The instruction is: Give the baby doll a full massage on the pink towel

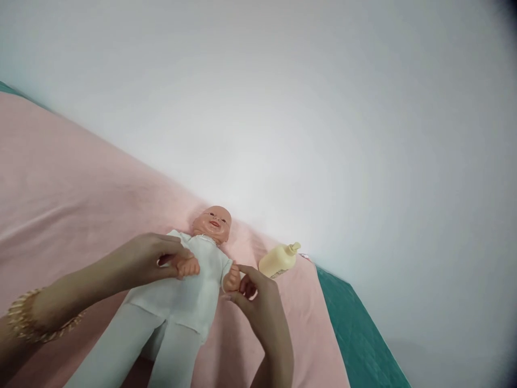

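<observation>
A baby doll (189, 285) in a white top and white trousers lies on its back on a pink cloth (97, 178), its head toward the wall. My left hand (155, 258) has its fingers closed round the doll's arm by the small hand on the left side, over the chest. On the other side, my right hand (256, 293) pinches the doll's other hand (231, 278) between thumb and fingers. Just right of that, a pale yellow pump bottle (278, 260) rests tilted on the cloth.
A plain white wall (283, 124) rises behind the cloth. Green quilted fabric (355, 323) shows past the cloth's right edge, with a bit more at the far left. A small object (305, 256) lies by the wall near the bottle.
</observation>
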`<state>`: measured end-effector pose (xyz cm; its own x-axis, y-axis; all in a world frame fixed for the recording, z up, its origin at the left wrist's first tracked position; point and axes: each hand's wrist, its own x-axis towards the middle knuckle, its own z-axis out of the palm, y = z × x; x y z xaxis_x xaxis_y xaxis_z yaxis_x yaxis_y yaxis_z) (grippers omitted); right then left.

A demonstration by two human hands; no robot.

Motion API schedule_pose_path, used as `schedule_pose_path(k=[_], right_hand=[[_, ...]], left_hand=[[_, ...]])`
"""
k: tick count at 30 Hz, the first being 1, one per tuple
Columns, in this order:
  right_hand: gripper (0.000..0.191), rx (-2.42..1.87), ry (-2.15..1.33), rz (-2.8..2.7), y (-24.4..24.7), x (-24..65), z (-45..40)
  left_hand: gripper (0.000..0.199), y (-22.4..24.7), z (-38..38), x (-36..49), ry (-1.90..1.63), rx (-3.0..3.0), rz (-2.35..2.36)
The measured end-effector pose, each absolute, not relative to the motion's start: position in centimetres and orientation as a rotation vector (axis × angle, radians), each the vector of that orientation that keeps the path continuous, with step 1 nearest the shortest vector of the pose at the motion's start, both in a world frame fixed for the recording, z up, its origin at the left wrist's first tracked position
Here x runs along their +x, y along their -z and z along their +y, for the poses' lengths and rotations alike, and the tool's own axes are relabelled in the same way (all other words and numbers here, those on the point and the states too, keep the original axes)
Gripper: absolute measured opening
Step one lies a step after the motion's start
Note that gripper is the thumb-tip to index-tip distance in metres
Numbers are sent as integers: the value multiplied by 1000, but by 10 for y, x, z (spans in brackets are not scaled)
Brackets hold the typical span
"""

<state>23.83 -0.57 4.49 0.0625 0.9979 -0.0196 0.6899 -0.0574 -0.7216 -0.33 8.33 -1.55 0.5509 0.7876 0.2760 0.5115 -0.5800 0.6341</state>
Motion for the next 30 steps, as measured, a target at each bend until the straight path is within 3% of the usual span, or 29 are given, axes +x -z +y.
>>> schedule_pose_path(k=[3,10,19,22,26,30], right_hand=[[41,-1801,-692,-1850,-36,217,0],[35,-1855,-572,-2031,-26,202,3],[37,-1924,-589,-2006,-35,205,-2],[35,-1961,-611,-1865,-47,220,-7],[18,-2078,-564,-1620,-53,255,-18],[13,-2299,-469,-1460,-41,297,-28]], left_hand=[[19,25,83,2,-639,2308,896],[14,19,80,3,-549,2445,864],[19,17,85,-8,-617,2499,891],[24,3,89,-27,-670,2357,1150],[42,-15,101,-65,-721,2170,1648],[44,-1,123,-109,-384,2086,2015]])
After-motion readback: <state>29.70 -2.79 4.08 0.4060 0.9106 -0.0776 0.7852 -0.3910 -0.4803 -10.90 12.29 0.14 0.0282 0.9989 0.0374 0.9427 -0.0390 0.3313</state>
